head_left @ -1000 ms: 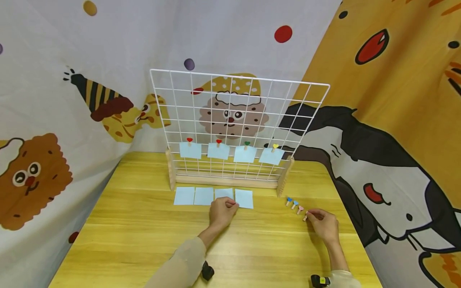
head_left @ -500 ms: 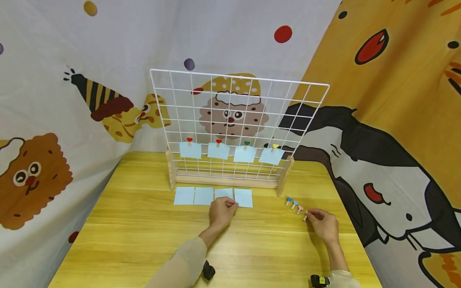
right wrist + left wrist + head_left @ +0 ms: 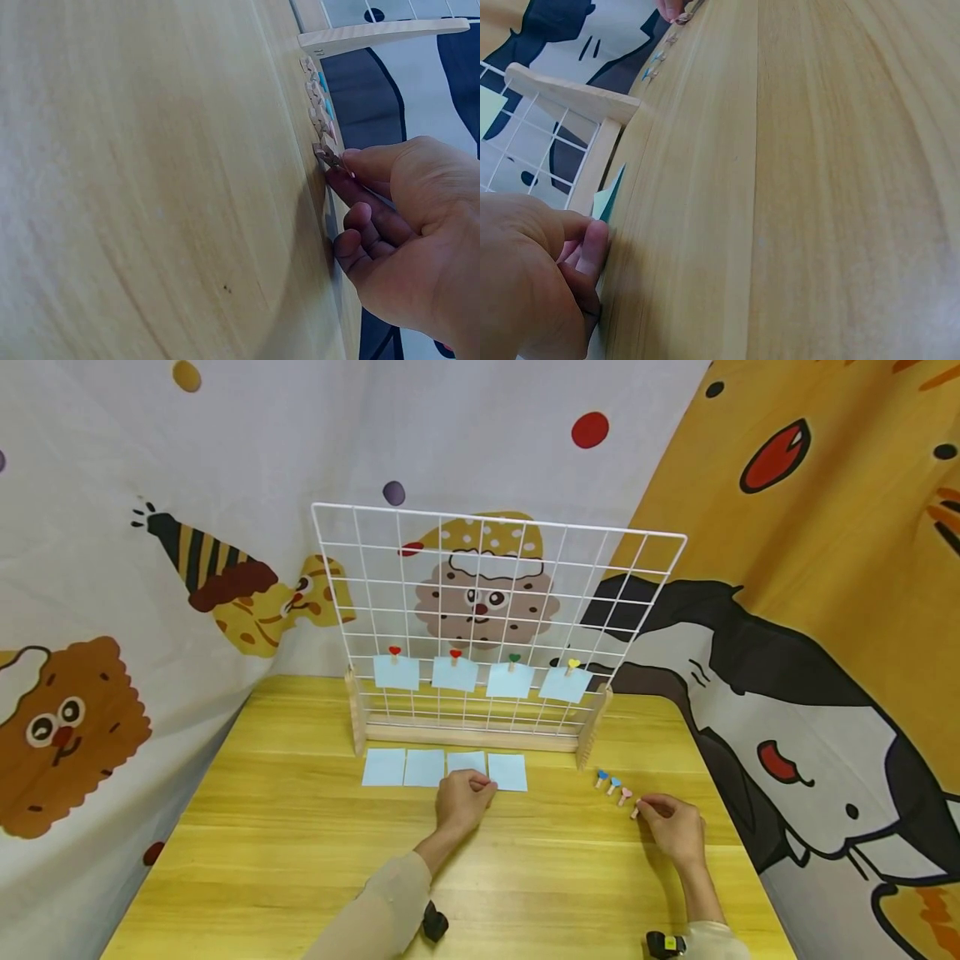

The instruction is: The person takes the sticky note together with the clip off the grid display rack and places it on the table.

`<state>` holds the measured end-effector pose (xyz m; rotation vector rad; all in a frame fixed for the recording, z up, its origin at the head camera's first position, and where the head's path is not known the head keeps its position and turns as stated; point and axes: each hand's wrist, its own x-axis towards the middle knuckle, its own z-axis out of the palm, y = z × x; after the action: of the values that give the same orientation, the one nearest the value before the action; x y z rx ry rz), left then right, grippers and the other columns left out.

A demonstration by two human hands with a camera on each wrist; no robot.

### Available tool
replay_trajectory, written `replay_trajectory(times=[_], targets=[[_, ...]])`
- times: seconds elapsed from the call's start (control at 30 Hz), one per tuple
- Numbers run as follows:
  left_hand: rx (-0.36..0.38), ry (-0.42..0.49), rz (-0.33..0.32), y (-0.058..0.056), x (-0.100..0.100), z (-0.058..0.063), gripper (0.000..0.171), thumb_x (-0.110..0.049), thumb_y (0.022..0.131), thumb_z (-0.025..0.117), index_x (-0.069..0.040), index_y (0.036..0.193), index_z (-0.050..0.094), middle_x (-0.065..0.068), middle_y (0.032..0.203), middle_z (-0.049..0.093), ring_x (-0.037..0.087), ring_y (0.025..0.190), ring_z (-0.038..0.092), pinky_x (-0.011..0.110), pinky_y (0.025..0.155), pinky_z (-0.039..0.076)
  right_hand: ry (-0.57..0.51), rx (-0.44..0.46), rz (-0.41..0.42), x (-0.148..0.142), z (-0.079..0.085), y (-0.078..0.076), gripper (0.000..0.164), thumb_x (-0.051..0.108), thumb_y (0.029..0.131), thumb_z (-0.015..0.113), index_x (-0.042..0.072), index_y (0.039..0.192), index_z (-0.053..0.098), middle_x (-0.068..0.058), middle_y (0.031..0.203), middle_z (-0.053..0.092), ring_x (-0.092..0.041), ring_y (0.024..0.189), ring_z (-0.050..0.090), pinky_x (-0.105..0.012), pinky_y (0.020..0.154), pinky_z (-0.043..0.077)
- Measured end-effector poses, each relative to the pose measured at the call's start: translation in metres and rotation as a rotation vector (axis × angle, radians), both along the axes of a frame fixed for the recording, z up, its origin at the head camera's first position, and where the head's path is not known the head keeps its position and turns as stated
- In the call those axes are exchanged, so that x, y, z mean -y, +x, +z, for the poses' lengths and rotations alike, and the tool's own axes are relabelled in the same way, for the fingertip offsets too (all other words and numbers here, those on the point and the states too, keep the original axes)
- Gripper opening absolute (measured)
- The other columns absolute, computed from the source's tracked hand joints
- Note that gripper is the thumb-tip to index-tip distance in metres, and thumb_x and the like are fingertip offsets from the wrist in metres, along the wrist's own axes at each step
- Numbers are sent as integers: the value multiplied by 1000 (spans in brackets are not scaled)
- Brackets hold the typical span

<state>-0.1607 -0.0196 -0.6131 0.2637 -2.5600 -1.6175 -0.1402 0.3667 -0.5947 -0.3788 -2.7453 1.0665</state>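
Note:
In the head view several pale blue paper squares lie in a row on the table. My left hand (image 3: 459, 806) pinches the left edge of the rightmost paper square (image 3: 508, 773) between thumb and forefinger. Seen from the left wrist, that paper square (image 3: 607, 193) tilts up from the wood beside the fingertips. Over at the right, my right hand (image 3: 675, 828) pinches a small wooden clothespin (image 3: 327, 153) at the end of a short row. The other mini clothespins (image 3: 613, 787) in that row carry blue and pink hearts. My left fingers partly cover the neighbouring paper square (image 3: 467, 763).
A white wire grid (image 3: 498, 597) stands upright in a wooden base (image 3: 471, 738) behind the papers. Several blue papers (image 3: 396, 673) hang on it from heart clothespins in red, green and yellow. A printed curtain (image 3: 255, 460) surrounds the table (image 3: 300, 827).
The rightmost paper square has shifted slightly left and back, in line with the others. Both hands have stayed almost in place.

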Motion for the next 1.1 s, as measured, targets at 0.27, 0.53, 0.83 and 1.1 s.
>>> replay_trajectory(times=[0.27,0.53,0.83,1.1], targets=[[-7,2,-10,0,1,-1,7,-20,92,91,-20,86,87,-6,69,80,5,63,72,35,69,64,0,-4,-7,0,1,-1,20,24,102,87,8,114,88,-17,112,88,-22,96,81,-16,72,52],[-25,4,-9,0,0,-2,8,-20,91,91,-20,85,87,-8,66,78,4,60,70,29,64,60,-4,-4,9,-1,2,-3,19,22,102,86,7,114,88,-17,108,88,5,82,67,-16,70,52],[-40,-11,-12,1,1,-1,9,-19,92,91,-17,84,86,-7,65,78,4,59,69,27,62,58,5,-12,6,-2,-1,-4,19,23,102,87,8,113,89,-16,107,88,2,81,70,-17,68,52],[-32,-1,-1,0,1,-2,12,-19,93,91,-20,83,86,-7,65,78,5,60,70,33,65,61,6,-20,12,-1,-3,-2,20,20,103,86,6,116,87,-20,112,87,-4,84,73,-17,67,54]])
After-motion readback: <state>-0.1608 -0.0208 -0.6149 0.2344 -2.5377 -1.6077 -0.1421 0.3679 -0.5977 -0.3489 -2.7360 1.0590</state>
